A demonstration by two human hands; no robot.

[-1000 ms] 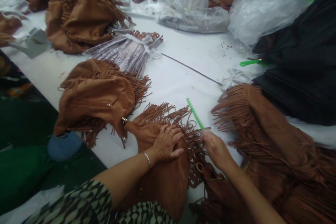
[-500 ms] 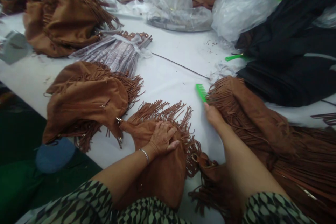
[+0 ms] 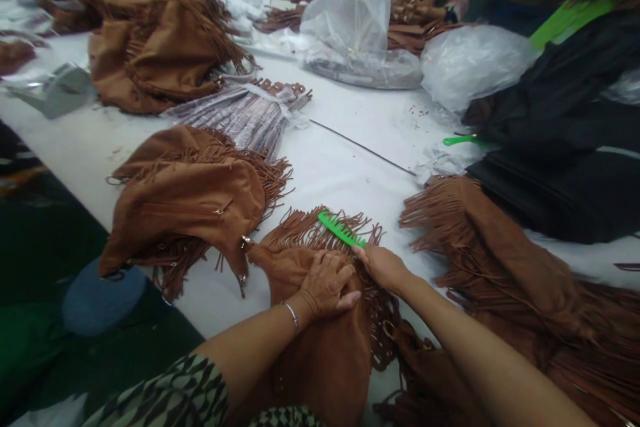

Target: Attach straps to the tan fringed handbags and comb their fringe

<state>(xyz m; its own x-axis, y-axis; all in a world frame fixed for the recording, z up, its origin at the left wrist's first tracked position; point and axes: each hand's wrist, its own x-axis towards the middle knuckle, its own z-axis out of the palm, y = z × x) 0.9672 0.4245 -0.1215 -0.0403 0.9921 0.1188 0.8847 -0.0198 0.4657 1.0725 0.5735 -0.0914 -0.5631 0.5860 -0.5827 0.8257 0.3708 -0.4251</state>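
A brown fringed suede bag [image 3: 320,347] lies at the table's near edge, its fringe spread away from me. My left hand [image 3: 330,282] rests on top of the bag, palm down, its fingers slightly bent and apart. In my right hand [image 3: 383,267] is a green comb [image 3: 340,229], gripped at its near end, with its teeth over the fringe at the bag's top edge. Another brown bag [image 3: 190,203] with a zip and metal clips lies to the left, close beside the first.
More fringed bags lie at the right [image 3: 515,247] and back left [image 3: 155,47]. Wrapped straps [image 3: 235,110], a thin rod [image 3: 363,145], plastic bags [image 3: 475,63] and black fabric [image 3: 560,180] are on the table [image 3: 345,180]. People work at the far side.
My right hand has moved left with the green comb, from beside the right-hand fringe onto the fringe of the bag under my left hand. The view has tilted up slightly.
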